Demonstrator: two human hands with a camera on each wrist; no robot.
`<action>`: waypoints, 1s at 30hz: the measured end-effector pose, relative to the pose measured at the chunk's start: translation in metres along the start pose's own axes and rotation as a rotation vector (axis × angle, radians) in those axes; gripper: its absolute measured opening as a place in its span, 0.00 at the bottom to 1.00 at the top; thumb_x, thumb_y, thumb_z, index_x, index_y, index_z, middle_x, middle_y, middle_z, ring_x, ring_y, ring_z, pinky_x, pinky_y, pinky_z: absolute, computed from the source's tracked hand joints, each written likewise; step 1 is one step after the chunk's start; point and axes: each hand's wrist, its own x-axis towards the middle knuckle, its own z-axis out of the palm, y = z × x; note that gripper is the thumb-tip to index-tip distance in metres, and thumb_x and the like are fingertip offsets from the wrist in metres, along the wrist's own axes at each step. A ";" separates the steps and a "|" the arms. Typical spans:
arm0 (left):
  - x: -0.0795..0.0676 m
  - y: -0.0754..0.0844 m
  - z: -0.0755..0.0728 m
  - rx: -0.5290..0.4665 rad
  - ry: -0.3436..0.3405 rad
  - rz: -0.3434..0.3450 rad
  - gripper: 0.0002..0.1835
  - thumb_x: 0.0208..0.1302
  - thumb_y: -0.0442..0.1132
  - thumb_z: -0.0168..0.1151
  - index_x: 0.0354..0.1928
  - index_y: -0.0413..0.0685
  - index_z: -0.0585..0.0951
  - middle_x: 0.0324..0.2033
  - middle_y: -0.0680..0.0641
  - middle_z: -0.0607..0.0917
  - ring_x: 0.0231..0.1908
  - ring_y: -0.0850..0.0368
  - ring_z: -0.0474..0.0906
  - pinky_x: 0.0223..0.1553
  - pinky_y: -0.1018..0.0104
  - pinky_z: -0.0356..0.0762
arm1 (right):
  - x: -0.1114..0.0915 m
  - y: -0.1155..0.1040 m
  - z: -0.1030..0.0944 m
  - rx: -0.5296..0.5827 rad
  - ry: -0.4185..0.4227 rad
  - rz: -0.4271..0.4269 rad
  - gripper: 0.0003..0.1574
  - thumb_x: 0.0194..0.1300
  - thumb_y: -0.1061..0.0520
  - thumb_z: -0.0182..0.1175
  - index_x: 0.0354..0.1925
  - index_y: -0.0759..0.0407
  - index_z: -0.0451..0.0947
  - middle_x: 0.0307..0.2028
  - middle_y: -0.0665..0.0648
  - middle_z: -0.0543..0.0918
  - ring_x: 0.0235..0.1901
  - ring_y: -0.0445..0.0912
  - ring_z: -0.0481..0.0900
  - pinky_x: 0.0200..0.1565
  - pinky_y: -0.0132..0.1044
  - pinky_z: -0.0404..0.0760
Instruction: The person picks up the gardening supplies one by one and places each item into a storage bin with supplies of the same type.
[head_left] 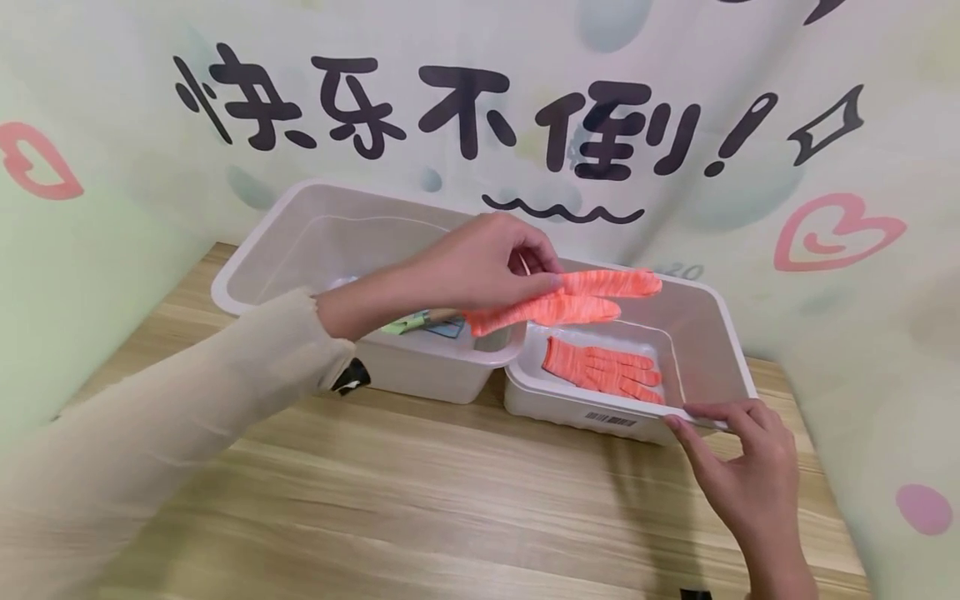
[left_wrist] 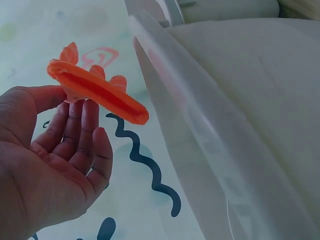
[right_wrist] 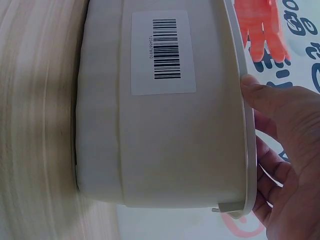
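Note:
My left hand pinches an orange knit glove between thumb and fingers, above where two bins meet. In the left wrist view this glove shows its cuff opening. A second orange glove lies flat on the floor of the right-hand white bin. My right hand grips that bin's rim at its near right corner, thumb outside and fingers over the edge. The right wrist view shows the thumb and fingers on the rim, with a barcode label on the bin's wall.
A larger white bin stands at the left, its rim against the right bin's. Inside lie a green-ended tool with a wooden handle and other items, partly hidden by my left arm. Both bins sit on a wood-grain table before a printed backdrop.

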 end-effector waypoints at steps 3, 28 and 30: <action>0.011 0.000 0.004 0.001 0.004 0.012 0.06 0.72 0.45 0.68 0.43 0.54 0.91 0.37 0.55 0.91 0.39 0.62 0.85 0.50 0.71 0.81 | 0.000 0.000 0.000 0.004 0.000 -0.005 0.19 0.39 0.70 0.84 0.33 0.62 0.89 0.30 0.57 0.81 0.41 0.20 0.67 0.47 0.26 0.61; 0.069 0.018 0.041 0.168 -0.023 0.128 0.06 0.75 0.47 0.64 0.43 0.59 0.89 0.39 0.59 0.89 0.41 0.67 0.83 0.47 0.73 0.77 | 0.002 0.003 0.000 0.017 0.009 -0.032 0.20 0.36 0.70 0.84 0.32 0.61 0.89 0.29 0.58 0.81 0.41 0.21 0.67 0.46 0.24 0.62; 0.071 0.020 0.043 0.181 -0.030 0.124 0.06 0.75 0.47 0.64 0.43 0.59 0.89 0.39 0.59 0.89 0.41 0.66 0.82 0.46 0.73 0.76 | 0.002 0.002 0.000 0.018 0.008 -0.031 0.20 0.37 0.70 0.84 0.32 0.61 0.89 0.29 0.58 0.81 0.41 0.21 0.67 0.46 0.24 0.62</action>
